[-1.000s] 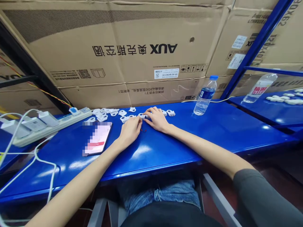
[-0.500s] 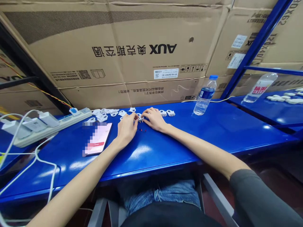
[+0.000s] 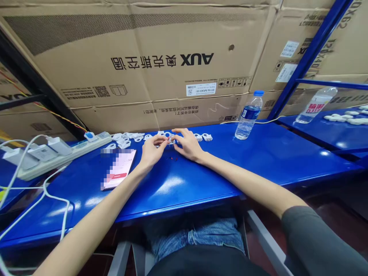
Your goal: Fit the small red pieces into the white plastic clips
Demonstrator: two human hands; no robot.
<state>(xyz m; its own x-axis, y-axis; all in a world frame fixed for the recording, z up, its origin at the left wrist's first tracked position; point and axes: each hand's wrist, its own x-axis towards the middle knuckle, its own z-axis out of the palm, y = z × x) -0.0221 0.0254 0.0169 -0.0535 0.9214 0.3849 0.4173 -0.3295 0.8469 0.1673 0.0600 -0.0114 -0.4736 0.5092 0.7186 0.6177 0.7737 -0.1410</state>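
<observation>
Over the far middle of the blue table, my left hand is closed in a pinch on a tiny red piece, too small to name. Just to its right, my right hand has its thumb and fingers around a small white plastic part with a ring, some fingers raised. Fingers partly cover this part. A few tiny red and dark pieces lie on the table below my hands. More white ringed parts are heaped to the left, and others lie beyond my right hand.
A phone lies left of my left forearm. Farther left is a power strip with chargers and white cables. A water bottle stands at the right, and cardboard boxes line the back.
My left fingers have shifted and now pinch a tiny red piece by the white part. My right index finger has lifted, and the part's ring shows more clearly.
</observation>
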